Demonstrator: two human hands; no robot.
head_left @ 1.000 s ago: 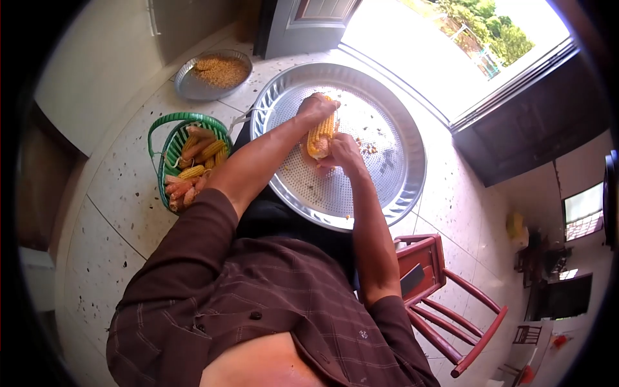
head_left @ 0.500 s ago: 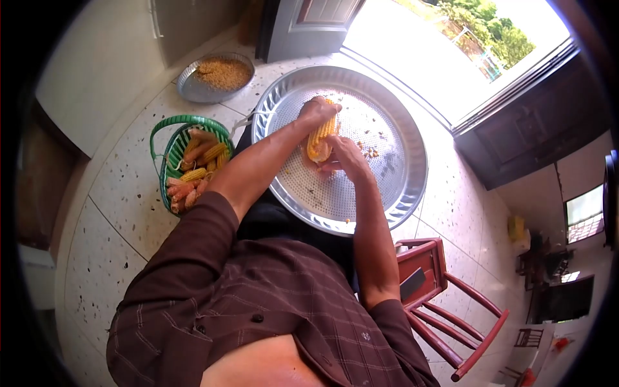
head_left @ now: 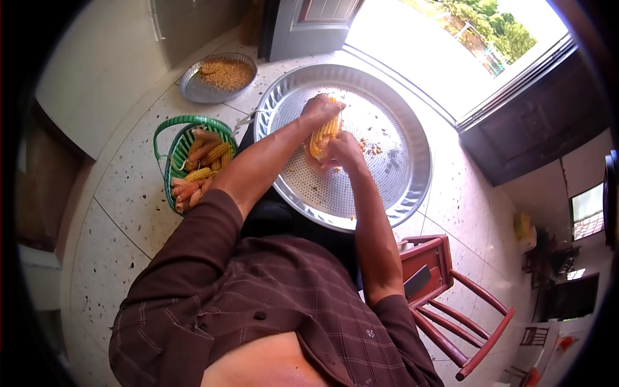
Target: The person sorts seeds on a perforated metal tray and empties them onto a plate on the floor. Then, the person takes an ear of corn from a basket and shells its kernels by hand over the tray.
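Perforated metal tray (head_left: 393, 187) lies on the floor, with a yellow corn cob (head_left: 324, 134) held above it. Left hand (head_left: 320, 107) wraps closed around the cob's far end, while right hand (head_left: 343, 150) grips its near end; loose kernels (head_left: 371, 148) lie just beside.

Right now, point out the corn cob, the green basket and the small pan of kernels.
corn cob (head_left: 324, 134), head view, yellow kernel rows mid-cob.
green basket (head_left: 169, 169), head view, left rim.
small pan of kernels (head_left: 193, 90), head view, bare metal near the left rim.
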